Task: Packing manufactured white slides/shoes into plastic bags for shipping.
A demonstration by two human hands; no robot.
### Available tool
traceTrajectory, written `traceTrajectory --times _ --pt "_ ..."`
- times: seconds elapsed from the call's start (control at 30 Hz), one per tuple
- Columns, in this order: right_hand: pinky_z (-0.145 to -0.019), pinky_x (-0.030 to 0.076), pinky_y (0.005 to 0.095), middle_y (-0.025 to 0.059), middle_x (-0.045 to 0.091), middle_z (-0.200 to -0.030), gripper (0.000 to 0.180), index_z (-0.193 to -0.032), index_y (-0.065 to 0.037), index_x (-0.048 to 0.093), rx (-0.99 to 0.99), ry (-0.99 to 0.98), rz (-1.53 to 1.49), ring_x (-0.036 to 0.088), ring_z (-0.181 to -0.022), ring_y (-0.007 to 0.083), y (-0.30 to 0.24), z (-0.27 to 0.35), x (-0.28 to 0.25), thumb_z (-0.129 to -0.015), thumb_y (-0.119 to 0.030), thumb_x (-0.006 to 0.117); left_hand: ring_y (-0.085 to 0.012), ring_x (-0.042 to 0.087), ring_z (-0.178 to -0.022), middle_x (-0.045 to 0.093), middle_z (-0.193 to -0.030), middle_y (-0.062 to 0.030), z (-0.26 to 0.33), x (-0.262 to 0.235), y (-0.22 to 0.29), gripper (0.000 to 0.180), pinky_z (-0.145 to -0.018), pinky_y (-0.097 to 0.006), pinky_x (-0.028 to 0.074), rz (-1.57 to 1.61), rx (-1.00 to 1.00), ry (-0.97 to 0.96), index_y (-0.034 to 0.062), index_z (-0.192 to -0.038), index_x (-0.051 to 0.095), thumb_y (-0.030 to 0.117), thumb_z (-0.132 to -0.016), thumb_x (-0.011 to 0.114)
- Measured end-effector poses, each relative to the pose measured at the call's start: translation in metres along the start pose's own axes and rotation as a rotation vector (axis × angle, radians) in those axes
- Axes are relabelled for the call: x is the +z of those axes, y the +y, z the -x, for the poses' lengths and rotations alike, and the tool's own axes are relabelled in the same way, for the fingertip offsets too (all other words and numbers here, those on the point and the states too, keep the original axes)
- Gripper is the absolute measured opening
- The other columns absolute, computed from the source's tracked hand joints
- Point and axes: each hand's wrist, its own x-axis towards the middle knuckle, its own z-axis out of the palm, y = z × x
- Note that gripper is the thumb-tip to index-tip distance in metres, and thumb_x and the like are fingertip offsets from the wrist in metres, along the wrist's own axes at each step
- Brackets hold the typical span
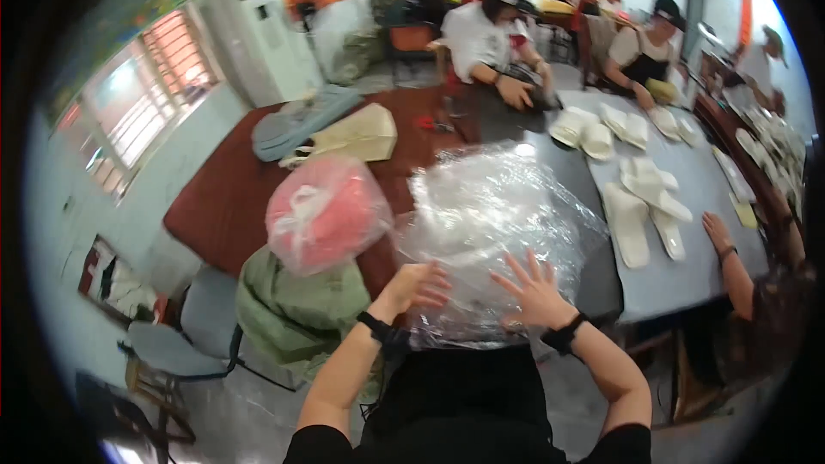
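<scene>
The person is handling a big clear plastic bag (494,232) standing at the desk (687,283) edge. The left hand (417,285) is curling against its side, the right hand (534,288) pressing splayed open; steadying both sides evenly should help it stay upright.

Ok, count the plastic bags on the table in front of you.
2: a large clear plastic bag under both hands, left hand, right hand, and a pink-filled bag just left of it. Others may be hidden behind them.
</scene>
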Motion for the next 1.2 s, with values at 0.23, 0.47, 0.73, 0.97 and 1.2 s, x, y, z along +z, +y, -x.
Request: traceTrajectory --times 0.23,0.47,0.73,0.97,1.2 --pt "-0.103 0.017 0.0793 0.0149 0.017 -0.164 0.104 -0.154 -0.031 0.033 -0.047 -0.083 -0.112 0.010 -0.144 0.0571 0.037 0.007 0.036 -0.068 -0.079 0.065 -0.0178 0.063 -0.102 0.068 -0.118 -0.0140 -0.058 0.008 0.039 0.066 -0.083 -0.033 0.053 -0.901 0.253 -0.382 0.0024 -0.135 0.058 0.048 -0.088 0.069" --pt "-0.102 0.015 0.0798 0.0160 0.019 -0.163 0.107 -0.153 -0.022 0.036 -0.038 -0.074 -0.130 0.008 -0.145 0.0556 0.040 0.002 0.037 -0.069 -0.084 0.059 -0.0247 0.060 -0.112 0.037 -0.152 -0.0246 -0.071 0.030 0.076 0.117 -0.084 -0.045 0.056 0.015 0.216 -0.155 0.0382 -0.152 -0.025 0.025 -0.091 0.074" --pt "-0.110 0.013 0.0714 0.0178 0.016 -0.163 0.098 -0.156 -0.021 0.029 -0.054 -0.167 -0.134 0.009 -0.147 0.0501 0.020 0.006 0.011 -0.076 -0.066 0.065 -0.0339 0.044 -0.134 0.015 -0.162 -0.0111 -0.095 -0.008 0.022 0.093 -0.090 -0.056 0.053 0.065 0.344 -0.158 0.0333 -0.159 0.011 0.024 -0.091 0.074" --pt "-0.113 0.010 0.0700 0.0114 0.008 -0.166 0.108 -0.158 -0.023 0.024 -0.062 -0.168 -0.151 0.003 -0.151 0.0445 0.023 0.015 0.018 -0.070 -0.050 0.080 -0.0171 0.063 -0.106 0.050 -0.141 -0.0131 -0.149 -0.027 -0.012 0.068 -0.080 -0.028 0.056 -0.386 0.657 0.237 -0.0067 -0.142 0.044 -0.001 -0.081 0.073" --pt "-0.113 0.007 0.0713 0.0109 0.006 -0.167 0.105 -0.158 -0.027 0.025 -0.085 -0.241 -0.123 -0.002 -0.151 0.0440 0.028 0.005 0.018 -0.070 -0.048 0.080 -0.0379 0.058 -0.113 0.055 -0.133 -0.0242 -0.116 -0.021 0.002 0.059 -0.097 -0.044 0.046 -0.796 0.713 0.585 -0.0024 -0.130 0.056 0.007 -0.074 0.072"
